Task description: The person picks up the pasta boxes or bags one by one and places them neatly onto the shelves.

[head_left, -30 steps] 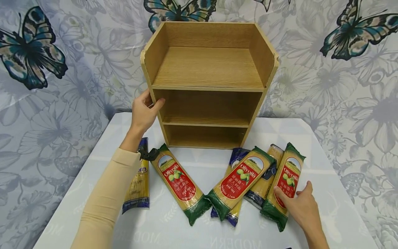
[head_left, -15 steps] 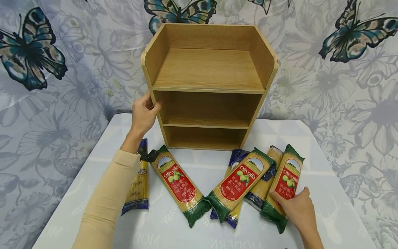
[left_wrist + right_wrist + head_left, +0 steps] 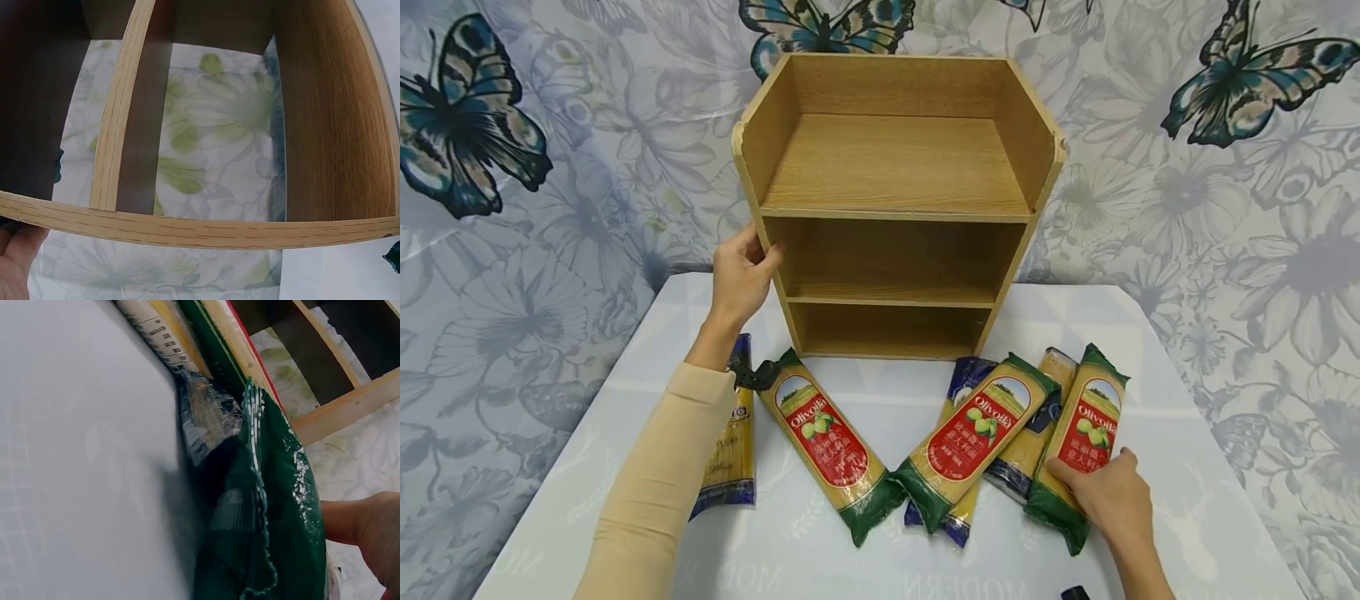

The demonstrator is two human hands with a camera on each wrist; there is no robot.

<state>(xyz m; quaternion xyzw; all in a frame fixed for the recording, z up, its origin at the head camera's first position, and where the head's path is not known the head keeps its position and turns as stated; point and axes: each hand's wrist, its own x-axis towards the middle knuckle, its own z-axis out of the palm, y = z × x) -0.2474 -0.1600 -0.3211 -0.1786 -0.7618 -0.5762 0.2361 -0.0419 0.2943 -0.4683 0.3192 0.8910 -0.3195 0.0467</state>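
Note:
My left hand [image 3: 737, 279] grips the left side panel of a light wooden shelf unit [image 3: 895, 162], thumb on its front edge. In the left wrist view, the fingertips [image 3: 22, 250] meet the panel's edge [image 3: 206, 230]. At the right of the table, my right hand [image 3: 1112, 496] holds a green-ended pasta pack [image 3: 1082, 433] with a red label, thumb across its lower front. The right wrist view has the green end [image 3: 290, 500] of that pack close up, with the hand [image 3: 375, 531] behind it. Most of the right fingers are hidden.
Another red-label pack [image 3: 827, 442] lies in front of the shelf. A third [image 3: 973, 442] crosses over a blue-ended pack [image 3: 958, 527], beside another blue-ended pack [image 3: 1018, 467]. Further left, one more [image 3: 730, 454] lies under the left wrist strap [image 3: 752, 375]. Butterfly-patterned cloth hangs behind the table [image 3: 820, 567].
My right hand has moved slightly down and left and closed on the right-hand pasta pack. My left hand stays on the shelf panel. The head view has shifted slightly.

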